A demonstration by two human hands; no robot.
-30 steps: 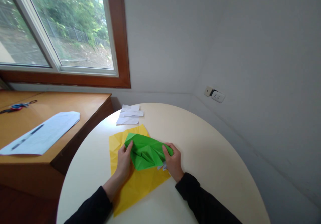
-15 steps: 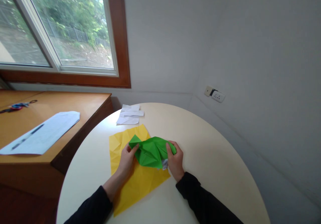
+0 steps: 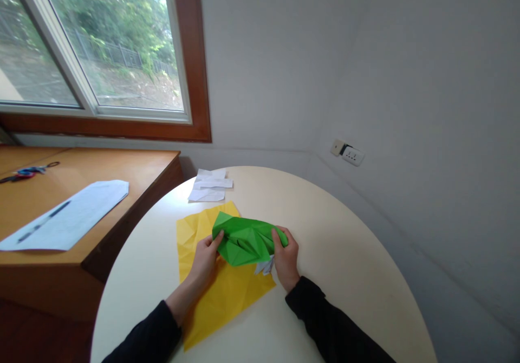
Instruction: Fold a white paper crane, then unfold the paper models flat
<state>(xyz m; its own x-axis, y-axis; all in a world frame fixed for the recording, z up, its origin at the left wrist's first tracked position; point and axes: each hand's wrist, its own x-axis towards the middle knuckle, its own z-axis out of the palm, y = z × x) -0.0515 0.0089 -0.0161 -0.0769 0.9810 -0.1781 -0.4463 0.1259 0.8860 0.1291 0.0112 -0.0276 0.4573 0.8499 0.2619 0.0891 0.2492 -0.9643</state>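
Both hands, left hand [image 3: 206,257] and right hand [image 3: 285,259], pinch the creased green paper [image 3: 245,239] over the yellow sheet [image 3: 221,292]; collapsing it cleanly likely needs even pressure along existing creases.

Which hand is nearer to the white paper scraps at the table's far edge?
Left. The left hand lies below the white paper scraps; the right hand is farther right.

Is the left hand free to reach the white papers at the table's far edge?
Probably not yet: the left hand grips the green paper. Once released, nothing blocks the way to the white papers.
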